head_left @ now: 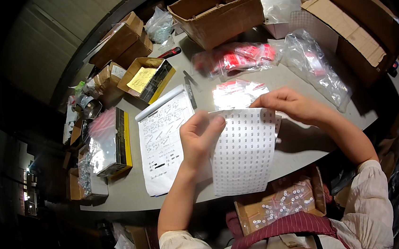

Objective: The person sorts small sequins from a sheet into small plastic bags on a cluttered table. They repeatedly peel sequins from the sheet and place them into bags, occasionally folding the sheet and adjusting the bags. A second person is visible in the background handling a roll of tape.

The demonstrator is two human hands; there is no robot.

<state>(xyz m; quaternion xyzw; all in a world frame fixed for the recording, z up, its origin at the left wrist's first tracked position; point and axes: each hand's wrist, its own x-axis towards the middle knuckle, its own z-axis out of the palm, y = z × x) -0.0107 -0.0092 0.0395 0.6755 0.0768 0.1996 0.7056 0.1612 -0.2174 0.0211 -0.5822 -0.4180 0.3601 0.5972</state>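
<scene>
I'm working just right of the notepad (164,127), holding a white label sheet (244,151) hanging over the table's near edge. My left hand (199,136) is clamping its upper left corner, thumb in front; my right hand (281,105), apart from the left, is touching its upper right edge, though I can't tell whether it's pinching, as its thumb isn't showing clearly. To handle it well, I'd be keeping the grip light at the margins, supporting both corners evenly, and avoiding creasing the curling paper.

Counting: one notepad is lying flat, with one black marker (190,92) resting along its upper right edge. Two black-and-yellow boxes are sitting by it, one beyond (163,82), one to its left (124,140). One pile of small bags (237,94) is lying right of it, overlapping too much for counting.
</scene>
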